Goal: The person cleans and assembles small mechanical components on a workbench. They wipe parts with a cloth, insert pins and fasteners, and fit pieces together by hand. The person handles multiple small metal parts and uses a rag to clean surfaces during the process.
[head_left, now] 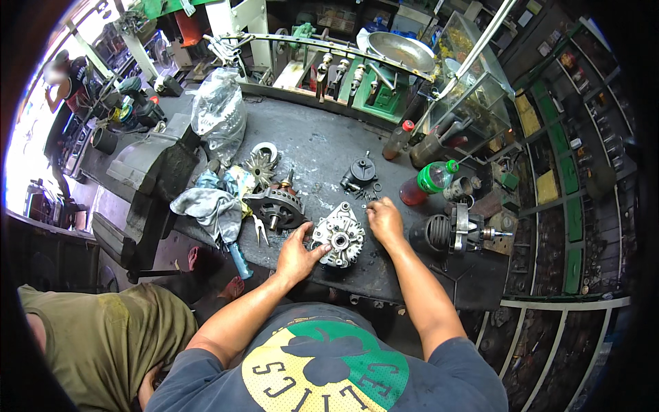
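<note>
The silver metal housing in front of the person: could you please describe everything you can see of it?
The silver metal housing looks cast, with a rounded, slotted body, a round ring at its middle and a tapering lug pointing toward the far side. It rests on the dark workbench, near the front edge, slotted face up. The left hand touches its left side; the right hand is just beyond its right side, apparently apart from it.
</note>
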Available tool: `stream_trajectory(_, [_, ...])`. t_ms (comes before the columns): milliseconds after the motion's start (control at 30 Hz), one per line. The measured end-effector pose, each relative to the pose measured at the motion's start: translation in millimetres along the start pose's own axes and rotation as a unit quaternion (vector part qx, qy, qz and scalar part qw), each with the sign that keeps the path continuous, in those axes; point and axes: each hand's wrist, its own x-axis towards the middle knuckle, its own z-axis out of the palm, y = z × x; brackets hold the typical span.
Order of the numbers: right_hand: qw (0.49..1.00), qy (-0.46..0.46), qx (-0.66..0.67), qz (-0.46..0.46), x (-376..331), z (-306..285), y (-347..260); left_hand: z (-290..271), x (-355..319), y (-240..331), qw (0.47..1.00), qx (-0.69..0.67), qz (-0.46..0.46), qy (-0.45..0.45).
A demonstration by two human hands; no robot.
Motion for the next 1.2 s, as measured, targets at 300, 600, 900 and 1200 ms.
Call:
stream_trajectory(300, [0.992,0.005,0.118,-0.051,-101,-32,-84,-14,11,-8,0.975,0.051,0.211,0.046])
stream_trajectory(600, [0.995,0.048,0.087,-0.02,-103,-17,-91,-11,16,1,0.957,0.113,0.258,0.065])
stream_trajectory(900, [0.99,0.07,0.122,-0.028,-110,-15,-82,-10,15,-2,0.963,0.094,0.247,0.047])
stream_trajectory(1200, [0.992,0.046,0.116,-0.016,-109,-16,-78,-12,14,-3,0.97,0.096,0.219,0.04])
